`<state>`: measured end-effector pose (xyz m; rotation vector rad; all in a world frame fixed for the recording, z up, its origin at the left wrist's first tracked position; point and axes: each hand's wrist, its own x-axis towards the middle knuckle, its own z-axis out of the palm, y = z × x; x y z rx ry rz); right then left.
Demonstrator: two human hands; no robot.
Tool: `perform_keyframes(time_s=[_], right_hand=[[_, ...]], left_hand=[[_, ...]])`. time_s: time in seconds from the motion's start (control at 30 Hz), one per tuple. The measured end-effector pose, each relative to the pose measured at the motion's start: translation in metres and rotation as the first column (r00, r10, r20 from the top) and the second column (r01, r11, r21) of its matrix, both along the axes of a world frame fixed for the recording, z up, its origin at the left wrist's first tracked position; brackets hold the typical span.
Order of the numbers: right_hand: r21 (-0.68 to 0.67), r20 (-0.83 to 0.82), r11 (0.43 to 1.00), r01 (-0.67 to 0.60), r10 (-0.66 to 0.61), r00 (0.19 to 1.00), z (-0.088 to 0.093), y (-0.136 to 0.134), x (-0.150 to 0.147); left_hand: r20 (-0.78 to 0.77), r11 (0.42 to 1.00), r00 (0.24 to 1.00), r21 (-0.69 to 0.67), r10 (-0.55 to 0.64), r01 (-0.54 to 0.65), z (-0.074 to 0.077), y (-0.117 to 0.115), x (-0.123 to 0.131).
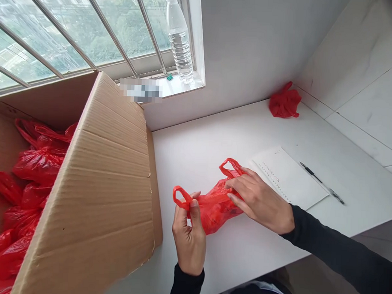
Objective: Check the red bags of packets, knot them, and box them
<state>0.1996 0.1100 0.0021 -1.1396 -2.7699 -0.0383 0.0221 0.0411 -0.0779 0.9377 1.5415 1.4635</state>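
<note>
Red plastic fills the middle of my view: a thin carrier bag point(215, 205) lies crumpled on the white table point(215, 143), stretched between my two hands. My left hand point(188, 234) is closed round the bag's near end, thumb and fingers pinching the film just below one looped handle point(180, 197), which stands free above my fingertips. My right hand point(261, 200) lies half open over the far end, fingers spread and pressing on the plastic beside the second handle point(230, 167). To my left stands an open cardboard box point(111, 182), its flap raised, with more red bags point(31, 167) heaped inside. Just beyond my right hand a sheet of paper point(289, 176) lies flat, a black pen point(321, 182) beside it. Another knotted red bag point(284, 102) sits well apart in the table's far corner, against the wall. On the window sill a clear water bottle point(178, 39) stands upright before the barred window.
</note>
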Motion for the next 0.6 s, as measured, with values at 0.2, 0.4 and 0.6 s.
perform_keyframes(time_s=[0.2,0.4,0.6], right_hand=[[0.106,0.092,0.994,-0.029,0.02,0.996,0.034,-0.02,0.001],[-0.212,0.244,0.971,-0.112,0.163,0.956,0.029,-0.035,0.001],[-0.402,0.449,0.897,0.185,0.017,0.893,0.015,-0.024,-0.012]], left_hand=[[-0.254,0.996,0.963,0.031,0.092,-0.086,0.007,-0.003,-0.003],[-0.186,0.999,0.982,0.041,-0.014,0.022,0.012,-0.012,-0.008],[-0.009,0.988,0.992,0.083,-0.127,0.127,0.024,-0.015,-0.007]])
